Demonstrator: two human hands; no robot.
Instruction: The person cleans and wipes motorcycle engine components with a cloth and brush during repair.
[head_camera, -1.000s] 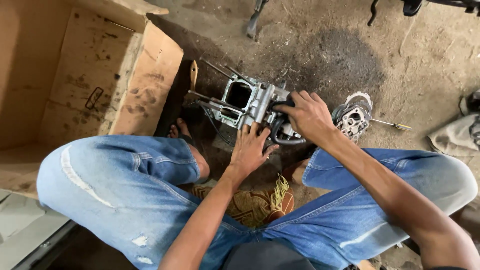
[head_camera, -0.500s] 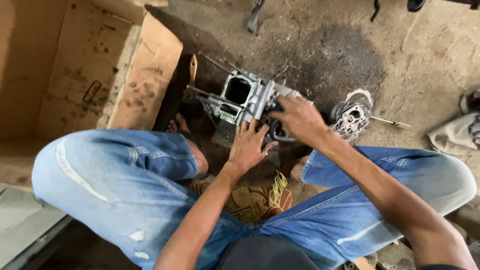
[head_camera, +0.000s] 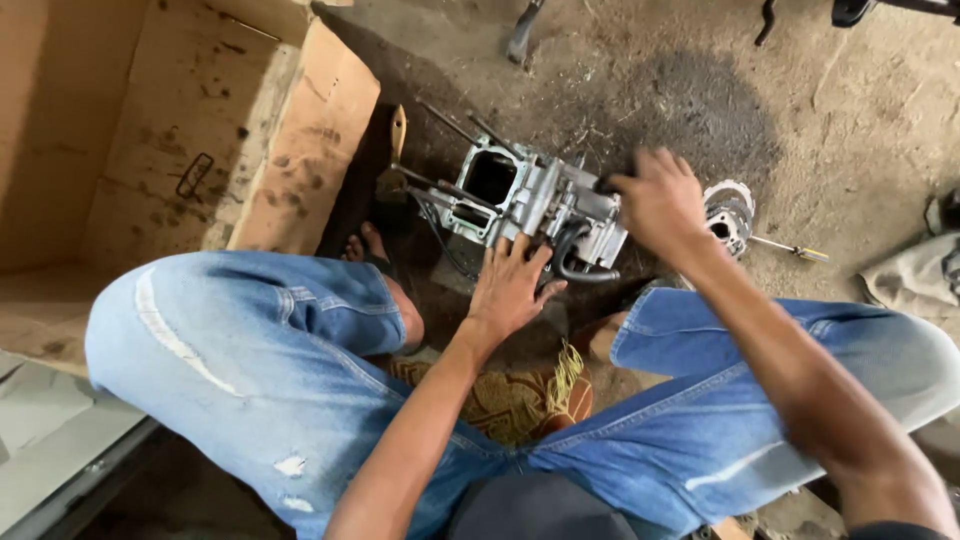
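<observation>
A silver engine case (head_camera: 530, 195) with long studs and a square opening lies on the dirt floor between my knees. My left hand (head_camera: 510, 290) presses flat against its near side, fingers spread, beside a black hose (head_camera: 570, 262). My right hand (head_camera: 655, 200) is blurred and curls over the case's right end, fingertips on a dark part there. What lies under that palm is hidden.
A finned metal cylinder part (head_camera: 728, 215) and a yellow-tipped screwdriver (head_camera: 790, 248) lie right of the case. A stained cardboard sheet (head_camera: 200, 130) fills the left. A wooden-handled tool (head_camera: 398, 130) stands by it. A patterned cloth (head_camera: 510, 400) lies under me, a grey rag (head_camera: 910, 275) at far right.
My right hand has shifted up along the case's right end and is now blurred. My left hand has stayed pressed on the near side. The view has tilted slightly.
</observation>
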